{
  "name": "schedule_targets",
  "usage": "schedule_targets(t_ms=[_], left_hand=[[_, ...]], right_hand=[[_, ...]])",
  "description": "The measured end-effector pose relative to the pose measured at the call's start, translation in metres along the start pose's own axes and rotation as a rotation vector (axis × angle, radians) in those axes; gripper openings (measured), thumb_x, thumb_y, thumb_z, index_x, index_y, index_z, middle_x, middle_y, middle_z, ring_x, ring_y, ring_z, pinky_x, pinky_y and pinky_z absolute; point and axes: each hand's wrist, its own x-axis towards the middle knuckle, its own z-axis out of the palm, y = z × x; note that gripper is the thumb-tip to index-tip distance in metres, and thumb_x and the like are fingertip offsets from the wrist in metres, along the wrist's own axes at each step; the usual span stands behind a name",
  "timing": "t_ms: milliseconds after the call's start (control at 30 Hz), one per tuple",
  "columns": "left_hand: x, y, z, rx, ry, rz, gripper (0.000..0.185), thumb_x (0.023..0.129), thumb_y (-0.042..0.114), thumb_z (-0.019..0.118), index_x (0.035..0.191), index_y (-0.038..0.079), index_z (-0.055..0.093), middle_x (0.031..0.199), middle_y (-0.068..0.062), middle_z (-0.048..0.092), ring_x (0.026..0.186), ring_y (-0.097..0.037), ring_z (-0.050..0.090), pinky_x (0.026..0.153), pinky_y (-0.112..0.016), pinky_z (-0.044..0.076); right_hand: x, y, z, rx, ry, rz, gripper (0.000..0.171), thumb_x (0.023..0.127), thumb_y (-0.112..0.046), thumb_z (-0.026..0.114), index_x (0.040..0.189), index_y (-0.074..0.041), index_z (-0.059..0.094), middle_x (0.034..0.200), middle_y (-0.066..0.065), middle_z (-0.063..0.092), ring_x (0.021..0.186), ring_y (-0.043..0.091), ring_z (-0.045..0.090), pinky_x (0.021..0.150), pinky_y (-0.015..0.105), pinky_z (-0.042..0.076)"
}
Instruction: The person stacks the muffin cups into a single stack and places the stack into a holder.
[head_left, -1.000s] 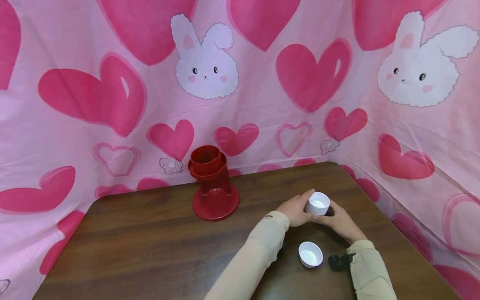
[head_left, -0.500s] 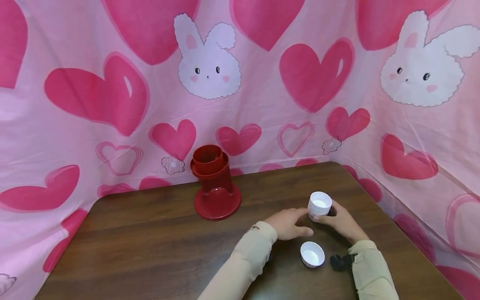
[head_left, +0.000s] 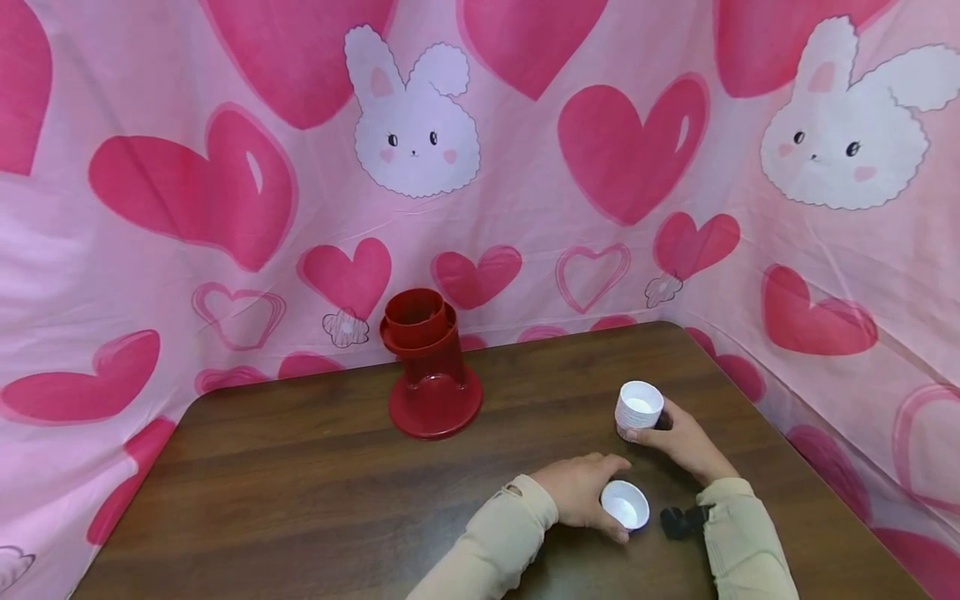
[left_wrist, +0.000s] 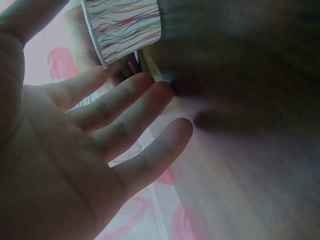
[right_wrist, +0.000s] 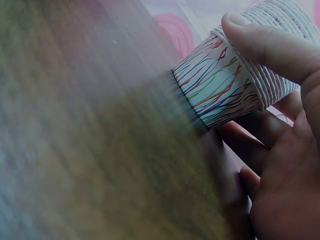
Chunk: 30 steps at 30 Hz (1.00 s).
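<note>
Head view: right hand (head_left: 678, 442) grips the cup stack (head_left: 638, 408) near the table's (head_left: 300, 483) right edge; left hand (head_left: 577, 500), fingers relaxed, touches a single cup (head_left: 625, 505) by the front edge.

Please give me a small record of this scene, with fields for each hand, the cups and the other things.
left hand: open, fingers against the single paper cup
right hand: grip around the stack of paper cups
cup pattern: coloured wavy lines
table: dark wood
red stand: at the back, untouched
backdrop: pink cloth, hearts, bunnies
</note>
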Motion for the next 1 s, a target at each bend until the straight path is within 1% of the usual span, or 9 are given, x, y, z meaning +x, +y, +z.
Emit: schedule_targets(t_ms=[167, 367, 433, 533, 633, 733, 867, 1000], left_hand=[[-0.001, 0.001, 0.002, 0.027, 0.029, 0.014, 0.076, 0.078, 0.045, 0.087, 0.142, 0.019, 0.055, 0.132, 0.009, 0.059, 0.114, -0.002, 0.056, 0.091, -0.018, 0.044], [-0.001, -0.002, 0.004, 0.036, 0.059, 0.047, 0.062, 0.078, 0.040, 0.087, 0.132, 0.018, 0.063, 0.119, 0.010, 0.063, 0.101, 0.001, 0.057, 0.083, -0.014, 0.044], [0.000, -0.004, 0.004, 0.019, 0.065, 0.054, 0.061, 0.079, 0.039, 0.087, 0.131, 0.017, 0.063, 0.118, 0.010, 0.063, 0.100, 0.002, 0.057, 0.083, -0.014, 0.043], [0.002, -0.008, 0.002, -0.015, 0.075, 0.054, 0.060, 0.081, 0.037, 0.086, 0.132, 0.016, 0.062, 0.120, 0.010, 0.064, 0.102, 0.002, 0.057, 0.086, -0.014, 0.043], [0.004, -0.012, -0.003, -0.056, 0.085, 0.044, 0.060, 0.083, 0.034, 0.085, 0.135, 0.015, 0.061, 0.124, 0.010, 0.064, 0.107, 0.001, 0.057, 0.091, -0.017, 0.044], [0.006, -0.017, -0.008, -0.096, 0.108, 0.030, 0.059, 0.083, 0.032, 0.085, 0.135, 0.015, 0.061, 0.123, 0.010, 0.065, 0.105, 0.000, 0.058, 0.091, -0.018, 0.044], [0.011, -0.023, -0.017, -0.158, 0.161, 0.008, 0.055, 0.082, 0.034, 0.086, 0.129, 0.016, 0.064, 0.114, 0.011, 0.066, 0.097, 0.000, 0.057, 0.087, -0.017, 0.045], [0.018, -0.026, -0.030, -0.219, 0.253, -0.041, 0.051, 0.083, 0.037, 0.085, 0.126, 0.016, 0.065, 0.109, 0.012, 0.066, 0.093, -0.002, 0.058, 0.085, -0.019, 0.046]], right_hand=[[0.000, -0.002, -0.001, 0.002, -0.005, 0.003, 0.078, 0.086, -0.022, 0.082, 0.147, 0.003, 0.040, 0.133, 0.028, 0.055, 0.123, 0.045, 0.050, 0.103, 0.066, 0.035], [-0.002, -0.003, -0.001, 0.004, -0.003, 0.001, 0.078, 0.086, -0.021, 0.082, 0.147, 0.004, 0.040, 0.133, 0.028, 0.055, 0.123, 0.044, 0.050, 0.103, 0.065, 0.036], [-0.003, -0.004, -0.001, 0.009, -0.005, 0.000, 0.078, 0.087, -0.021, 0.082, 0.147, 0.004, 0.039, 0.134, 0.028, 0.054, 0.122, 0.043, 0.050, 0.103, 0.065, 0.037], [-0.004, -0.005, -0.001, 0.010, -0.007, 0.006, 0.079, 0.087, -0.021, 0.082, 0.148, 0.003, 0.039, 0.135, 0.027, 0.054, 0.123, 0.043, 0.050, 0.103, 0.065, 0.037], [-0.005, -0.005, -0.002, 0.011, -0.010, 0.021, 0.079, 0.087, -0.022, 0.081, 0.148, 0.002, 0.039, 0.136, 0.027, 0.053, 0.123, 0.043, 0.049, 0.103, 0.066, 0.036], [-0.005, -0.005, -0.002, 0.009, -0.012, 0.038, 0.079, 0.087, -0.023, 0.081, 0.149, 0.002, 0.039, 0.136, 0.026, 0.053, 0.124, 0.043, 0.049, 0.103, 0.066, 0.036], [-0.005, -0.003, -0.001, 0.000, -0.015, 0.036, 0.080, 0.087, -0.024, 0.082, 0.149, 0.001, 0.039, 0.136, 0.025, 0.054, 0.124, 0.041, 0.050, 0.102, 0.064, 0.038], [-0.003, -0.003, -0.001, -0.008, -0.005, 0.008, 0.078, 0.087, -0.021, 0.081, 0.149, 0.002, 0.040, 0.135, 0.026, 0.054, 0.123, 0.039, 0.050, 0.102, 0.061, 0.039]])
